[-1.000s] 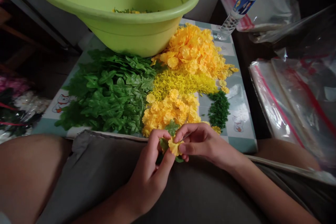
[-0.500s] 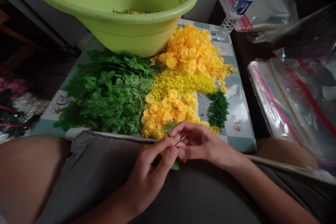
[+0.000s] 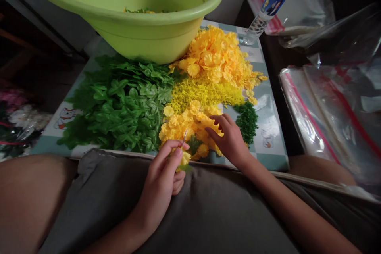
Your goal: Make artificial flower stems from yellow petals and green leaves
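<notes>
Gripping yellow flower (image 3: 185, 158), left grip (image 3: 163, 174) — right grip (image 3: 229, 139) parted — tub (image 3: 149, 33) of green, yellow bits (image 3: 145, 10)

A single camera sits on the person's head, facing forward and steeply down. It peers over the lap (image 3: 214, 214), which takes up much of the bottom of the view, with the left hand (image 3: 165, 172) and right hand (image 3: 229, 139) close below it, near the middle. The tabletop (image 3: 272, 162) spreads just beyond, seen from above at a slant. The tub (image 3: 149, 37) at the far side runs out past the top edge, the bags (image 3: 320, 105) past the right.
</notes>
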A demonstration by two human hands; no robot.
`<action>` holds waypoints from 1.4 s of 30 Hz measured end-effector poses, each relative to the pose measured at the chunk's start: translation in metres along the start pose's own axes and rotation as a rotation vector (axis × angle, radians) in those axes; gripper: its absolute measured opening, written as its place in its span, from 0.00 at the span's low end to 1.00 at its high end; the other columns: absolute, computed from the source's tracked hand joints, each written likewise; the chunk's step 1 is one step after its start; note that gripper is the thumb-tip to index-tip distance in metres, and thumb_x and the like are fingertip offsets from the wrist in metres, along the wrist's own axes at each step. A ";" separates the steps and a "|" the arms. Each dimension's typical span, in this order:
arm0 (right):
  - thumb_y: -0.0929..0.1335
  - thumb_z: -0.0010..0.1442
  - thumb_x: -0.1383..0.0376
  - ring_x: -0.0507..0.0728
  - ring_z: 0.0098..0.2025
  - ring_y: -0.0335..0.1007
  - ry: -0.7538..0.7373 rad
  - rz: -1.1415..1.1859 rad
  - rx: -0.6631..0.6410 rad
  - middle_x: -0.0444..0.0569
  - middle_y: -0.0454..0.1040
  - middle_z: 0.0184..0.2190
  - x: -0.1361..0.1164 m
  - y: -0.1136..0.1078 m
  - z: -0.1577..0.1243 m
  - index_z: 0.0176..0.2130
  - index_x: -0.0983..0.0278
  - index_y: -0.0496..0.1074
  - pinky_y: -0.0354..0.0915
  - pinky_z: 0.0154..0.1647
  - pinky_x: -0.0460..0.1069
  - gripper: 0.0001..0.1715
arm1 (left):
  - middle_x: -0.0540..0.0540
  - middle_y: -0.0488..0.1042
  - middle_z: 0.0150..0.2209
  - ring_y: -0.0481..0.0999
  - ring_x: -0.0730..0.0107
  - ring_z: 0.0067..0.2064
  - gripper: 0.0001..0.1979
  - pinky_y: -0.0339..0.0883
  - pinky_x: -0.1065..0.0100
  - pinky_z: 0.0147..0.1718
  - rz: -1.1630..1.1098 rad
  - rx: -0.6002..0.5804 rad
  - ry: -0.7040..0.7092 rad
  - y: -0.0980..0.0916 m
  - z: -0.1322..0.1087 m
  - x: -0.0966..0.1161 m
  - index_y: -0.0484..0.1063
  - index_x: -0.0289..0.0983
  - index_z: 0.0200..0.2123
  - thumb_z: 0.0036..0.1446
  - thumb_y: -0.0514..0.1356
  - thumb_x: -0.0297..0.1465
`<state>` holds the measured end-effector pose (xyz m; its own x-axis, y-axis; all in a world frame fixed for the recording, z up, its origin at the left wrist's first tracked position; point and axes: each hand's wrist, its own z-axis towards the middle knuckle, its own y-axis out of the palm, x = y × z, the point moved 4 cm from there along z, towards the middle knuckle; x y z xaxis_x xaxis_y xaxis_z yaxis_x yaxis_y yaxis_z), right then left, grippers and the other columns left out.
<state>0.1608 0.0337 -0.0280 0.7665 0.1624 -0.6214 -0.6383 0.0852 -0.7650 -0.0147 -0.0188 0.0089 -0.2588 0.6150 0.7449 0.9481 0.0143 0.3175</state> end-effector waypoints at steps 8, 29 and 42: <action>0.63 0.62 0.66 0.60 0.38 0.63 -0.058 -0.036 0.154 0.54 0.68 0.32 -0.007 -0.002 0.014 0.31 0.62 0.70 0.60 0.42 0.56 0.10 | 0.61 0.45 0.17 0.42 0.81 0.17 0.09 0.37 0.77 0.15 0.025 -0.030 -0.014 -0.001 0.000 -0.003 0.65 0.40 0.35 0.60 0.55 0.40; 0.73 0.50 0.70 0.48 0.32 0.67 0.750 1.598 -0.224 0.44 0.73 0.32 -0.042 -0.001 -0.019 0.32 0.62 0.77 0.65 0.34 0.42 0.06 | 0.58 0.52 0.22 0.45 0.80 0.20 0.12 0.39 0.77 0.17 0.244 -0.143 -0.082 0.001 0.000 -0.010 0.66 0.40 0.32 0.60 0.56 0.42; 0.74 0.45 0.72 0.47 0.30 0.65 0.834 1.651 -0.156 0.44 0.72 0.33 -0.036 0.002 -0.018 0.30 0.63 0.77 0.64 0.31 0.41 0.08 | 0.58 0.50 0.22 0.43 0.80 0.20 0.12 0.38 0.77 0.16 0.297 -0.191 -0.068 0.002 0.005 -0.013 0.65 0.40 0.33 0.62 0.54 0.42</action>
<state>0.1332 0.0104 -0.0099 -0.6851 -0.4938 -0.5355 -0.7075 0.2759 0.6507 -0.0088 -0.0231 -0.0028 0.0417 0.6215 0.7823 0.9267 -0.3167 0.2021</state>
